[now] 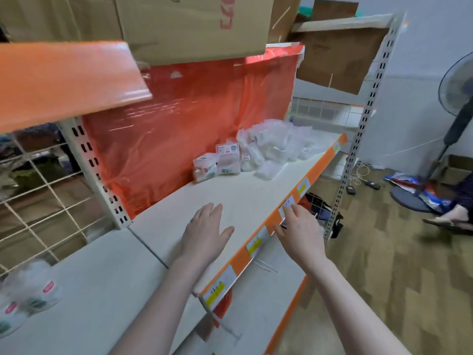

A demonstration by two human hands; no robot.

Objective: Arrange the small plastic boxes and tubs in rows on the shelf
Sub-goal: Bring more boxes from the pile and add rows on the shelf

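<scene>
Left hand (204,231) was lying flat on the white shelf (240,190), fingers straight and relaxed, nothing in it. Looked to me like it was just bracing there. Right hand (298,230) was out at the front lip, fingertips on one of the white price tags (287,204) in the orange edge strip (317,167). Couldn't tell if it was actually pinching the tag or only touching it; it wasn't carrying any box either way.

The small plastic boxes and tubs (266,147) were well apart from both hands, heaped at the far right end of that shelf against the red plastic sheet (184,124). A few boxes at the left edge of the heap stood upright side by side, so maybe a row was started there, but most of it was a jumble. My guess is the big bare stretch in between was meant for the rows.

Cardboard box (194,24) sat on the shelf above, and a fan (458,85) stood off to the right.
</scene>
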